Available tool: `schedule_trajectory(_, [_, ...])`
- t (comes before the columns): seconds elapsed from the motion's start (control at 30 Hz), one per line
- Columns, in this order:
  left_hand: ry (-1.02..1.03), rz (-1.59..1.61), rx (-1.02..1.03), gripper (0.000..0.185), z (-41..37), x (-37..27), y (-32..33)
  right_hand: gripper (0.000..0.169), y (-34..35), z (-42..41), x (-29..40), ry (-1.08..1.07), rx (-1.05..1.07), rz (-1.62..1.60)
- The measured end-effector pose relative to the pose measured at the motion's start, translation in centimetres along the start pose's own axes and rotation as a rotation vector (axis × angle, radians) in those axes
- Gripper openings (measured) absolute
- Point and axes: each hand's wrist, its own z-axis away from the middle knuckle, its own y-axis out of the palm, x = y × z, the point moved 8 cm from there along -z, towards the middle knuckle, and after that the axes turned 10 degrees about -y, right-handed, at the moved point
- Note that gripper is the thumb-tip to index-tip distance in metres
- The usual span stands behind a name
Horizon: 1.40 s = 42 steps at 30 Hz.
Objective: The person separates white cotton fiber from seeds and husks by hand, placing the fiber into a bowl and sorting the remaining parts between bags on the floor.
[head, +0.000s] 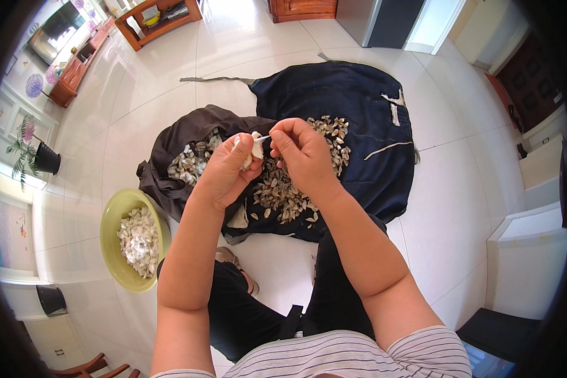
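In my left hand [234, 165] are several pale, whitish pieces, perhaps pods or fibre tufts [256, 149]. My right hand [304, 156] pinches the tip of a thin white strand or sliver [263, 138] that reaches to those pieces. Below the hands, many dry brown husks [283, 193] lie on a dark blue cloth [373, 108]. To the left, a dark brown cloth sack [170, 137] lies open with husks and white tufts [187, 165] inside. A green plastic basin [108, 241] at the left holds a heap of white pieces [139, 241].
Glossy tiles [146, 104] cover the floor. A wooden shelf unit [137, 33] stands at the upper left, a refrigerator [359, 19] at the top. A black flowerpot [47, 158] is at the left. Part of a wooden chair [94, 366] shows at the lower left. My knees flank the cloth's near edge.
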Motion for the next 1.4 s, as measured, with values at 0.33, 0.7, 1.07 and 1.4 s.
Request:
schedule_trajectory(0.33, [-0.030,0.308,0.063,0.027,0.1,-0.8,-0.8,0.023,-3.7,-1.6,-2.8,0.138,0.029,0.085])
schedule_trajectory(0.7, [-0.017,0.201,-0.133,0.011,0.9,-1.5,-0.7,0.039,-7.4,-1.4,-6.2,0.388,0.131,0.544])
schedule_trajectory(1.07, [0.308,-0.885,-0.191,0.016,1.5,-1.6,4.2,0.039,-2.0,-0.2,-3.7,0.519,0.127,-0.260])
schedule_trajectory(1.4, [0.260,-0.846,-0.268,0.013,1.3,-1.8,3.0,0.039,-1.3,0.4,-3.6,0.610,0.157,-0.358])
